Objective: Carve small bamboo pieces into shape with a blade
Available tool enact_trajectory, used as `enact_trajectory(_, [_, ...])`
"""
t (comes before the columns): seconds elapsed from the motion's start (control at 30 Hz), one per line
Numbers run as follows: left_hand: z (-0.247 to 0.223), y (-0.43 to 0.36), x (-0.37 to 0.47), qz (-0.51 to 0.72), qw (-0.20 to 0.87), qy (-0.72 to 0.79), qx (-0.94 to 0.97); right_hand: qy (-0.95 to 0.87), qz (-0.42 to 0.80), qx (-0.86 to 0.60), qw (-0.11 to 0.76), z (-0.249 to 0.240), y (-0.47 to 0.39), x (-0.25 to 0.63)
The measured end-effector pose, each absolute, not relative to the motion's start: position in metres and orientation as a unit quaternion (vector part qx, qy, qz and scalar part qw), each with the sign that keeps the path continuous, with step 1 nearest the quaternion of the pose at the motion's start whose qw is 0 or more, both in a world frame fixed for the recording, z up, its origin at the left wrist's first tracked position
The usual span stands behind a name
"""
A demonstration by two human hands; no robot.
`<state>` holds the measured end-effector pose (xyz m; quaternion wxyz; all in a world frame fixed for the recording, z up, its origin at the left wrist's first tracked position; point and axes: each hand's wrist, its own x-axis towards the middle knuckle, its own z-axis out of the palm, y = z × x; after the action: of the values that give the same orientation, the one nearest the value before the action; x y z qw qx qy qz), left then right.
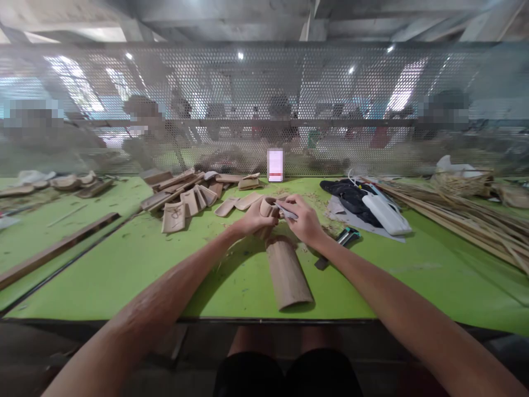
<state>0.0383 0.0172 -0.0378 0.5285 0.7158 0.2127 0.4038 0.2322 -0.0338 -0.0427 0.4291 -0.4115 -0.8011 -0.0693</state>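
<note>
My left hand point(257, 223) is closed around a short, hollow bamboo piece point(269, 205) whose round rim faces up. Between the fingers and thumb of my right hand point(305, 220) is a small grey folded piece of sandpaper point(288, 211), its tip against the rim of the bamboo. Just below both hands, a larger curved bamboo half-tube point(288, 273) lies on the green table point(231, 292) with its rounded side up. Beside my right wrist lies a utility knife point(349, 236) with a teal end, near a dark flat piece point(321, 263).
Cut bamboo slats point(188, 201) are piled at the back left. A long wooden strip point(61, 248) lies further left. To the right are black cloth point(351, 199), a white power bank point(388, 214) and long bamboo strips point(463, 215). A lit phone point(275, 164) leans against the perforated screen point(248, 82).
</note>
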Motion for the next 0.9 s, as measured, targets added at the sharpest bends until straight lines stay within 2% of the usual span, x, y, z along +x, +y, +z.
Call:
enact_trajectory(0.53, [-0.037, 0.021, 0.036, 0.403, 0.512, 0.209, 0.729, -0.786, 0.049, -0.47, 0.399, -0.051, -0.034, 0.227])
enact_trajectory(0.9, [-0.04, 0.024, 0.034, 0.404, 0.488, 0.202, 0.747, -0.768, 0.084, -0.458, 0.44, -0.05, -0.037, 0.226])
